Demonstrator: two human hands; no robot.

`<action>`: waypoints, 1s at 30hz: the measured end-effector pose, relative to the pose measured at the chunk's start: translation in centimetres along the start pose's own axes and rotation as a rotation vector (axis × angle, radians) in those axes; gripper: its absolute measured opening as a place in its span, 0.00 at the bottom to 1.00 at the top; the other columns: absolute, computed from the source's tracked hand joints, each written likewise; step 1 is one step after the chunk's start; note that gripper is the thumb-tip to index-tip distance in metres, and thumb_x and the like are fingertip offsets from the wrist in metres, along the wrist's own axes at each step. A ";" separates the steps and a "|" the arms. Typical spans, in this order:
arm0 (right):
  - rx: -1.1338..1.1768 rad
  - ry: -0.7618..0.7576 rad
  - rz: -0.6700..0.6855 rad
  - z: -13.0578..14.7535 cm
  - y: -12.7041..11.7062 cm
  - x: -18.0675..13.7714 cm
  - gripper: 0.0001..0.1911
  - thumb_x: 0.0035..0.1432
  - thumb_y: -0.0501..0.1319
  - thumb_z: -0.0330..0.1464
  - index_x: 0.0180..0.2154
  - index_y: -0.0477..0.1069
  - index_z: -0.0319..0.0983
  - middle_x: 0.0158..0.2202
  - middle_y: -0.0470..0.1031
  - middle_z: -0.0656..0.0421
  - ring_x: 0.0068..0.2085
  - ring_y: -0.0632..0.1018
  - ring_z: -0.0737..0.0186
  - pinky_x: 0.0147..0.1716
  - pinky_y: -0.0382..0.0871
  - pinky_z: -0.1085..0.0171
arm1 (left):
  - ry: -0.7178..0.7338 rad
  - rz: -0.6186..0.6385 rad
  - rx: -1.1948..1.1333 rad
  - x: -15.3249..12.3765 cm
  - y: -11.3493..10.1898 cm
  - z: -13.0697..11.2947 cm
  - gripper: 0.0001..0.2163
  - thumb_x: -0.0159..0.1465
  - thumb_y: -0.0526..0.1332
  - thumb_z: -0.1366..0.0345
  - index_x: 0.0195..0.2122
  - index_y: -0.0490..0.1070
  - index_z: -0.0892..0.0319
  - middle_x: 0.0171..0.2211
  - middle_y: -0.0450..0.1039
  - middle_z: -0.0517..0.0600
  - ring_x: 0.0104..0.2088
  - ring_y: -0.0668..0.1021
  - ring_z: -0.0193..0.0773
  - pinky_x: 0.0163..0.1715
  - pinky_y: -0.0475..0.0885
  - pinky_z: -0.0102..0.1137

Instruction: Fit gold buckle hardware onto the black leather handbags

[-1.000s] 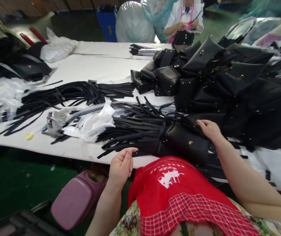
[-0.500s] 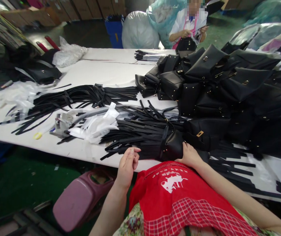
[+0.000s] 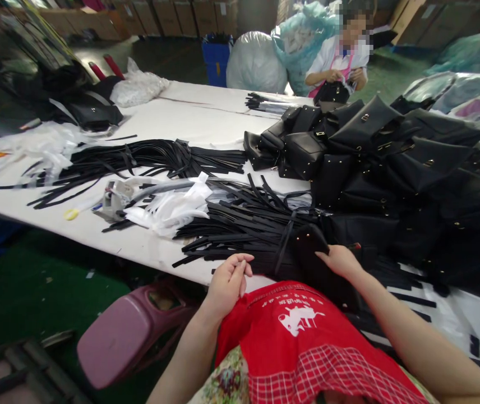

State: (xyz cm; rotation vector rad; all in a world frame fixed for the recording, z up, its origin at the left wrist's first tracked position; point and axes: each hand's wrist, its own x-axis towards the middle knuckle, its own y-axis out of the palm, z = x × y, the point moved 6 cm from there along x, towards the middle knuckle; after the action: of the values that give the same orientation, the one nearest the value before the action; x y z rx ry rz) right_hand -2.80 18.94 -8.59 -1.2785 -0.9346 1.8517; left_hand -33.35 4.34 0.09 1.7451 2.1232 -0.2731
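Note:
My right hand [image 3: 341,261] grips the edge of a black handbag [image 3: 312,247], thumb on the near side. The bag is tipped so that a dark panel with small metal studs faces me. Its clasp is out of sight. Just left of it, above the front edge of the table, is my left hand [image 3: 230,283], thumb and fingers pressed together; anything between them is too small to make out. Beyond both hands lies a tied bundle of black straps [image 3: 240,227], partly covered by the bag.
Black handbags [image 3: 358,151] are heaped on the right of the table. Another strap bundle [image 3: 151,154], white wrapping strips [image 3: 172,207] and a tape dispenser [image 3: 116,199] lie to the left. A pink stool [image 3: 118,331] stands below the edge. Across the table, a co-worker [image 3: 338,62] handles a bag.
My right hand has turned the handbag, so its gold clasp has gone from view and the studded panel shows. My left hand stays closed near the table edge. The whole view has shifted slightly.

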 end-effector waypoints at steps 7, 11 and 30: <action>0.548 0.058 -0.010 -1.1 -9.8 -4.2 0.23 0.53 0.63 0.51 0.36 0.77 0.36 0.30 0.81 0.53 0.32 0.82 0.51 0.28 0.76 0.63 | -0.007 0.040 -0.023 0.1 0.4 0.3 0.15 0.64 0.56 0.53 0.39 0.71 0.61 0.15 0.52 0.37 0.13 0.56 0.25 0.13 0.48 0.22; 0.558 0.039 0.007 0.9 -12.1 -6.3 0.21 0.51 0.65 0.49 0.31 0.78 0.37 0.28 0.81 0.53 0.29 0.82 0.50 0.25 0.76 0.62 | 0.219 0.027 0.214 0.7 1.6 -2.6 0.11 0.64 0.58 0.59 0.36 0.76 0.60 0.25 0.74 0.48 0.27 0.74 0.32 0.27 0.67 0.25; 1.054 0.251 -0.097 2.2 -11.6 -1.6 0.09 0.51 0.69 0.35 0.31 0.76 0.34 0.26 0.80 0.54 0.25 0.79 0.59 0.23 0.75 0.65 | 0.460 0.550 0.558 -0.2 11.9 -4.3 0.08 0.61 0.63 0.64 0.38 0.80 0.58 0.27 0.77 0.49 0.26 0.75 0.33 0.29 0.69 0.27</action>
State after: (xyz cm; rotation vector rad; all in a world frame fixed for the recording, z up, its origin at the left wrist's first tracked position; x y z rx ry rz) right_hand -2.83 23.03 2.58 -0.7291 0.1563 1.6476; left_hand -22.46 8.34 5.14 2.8700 1.8294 -0.3556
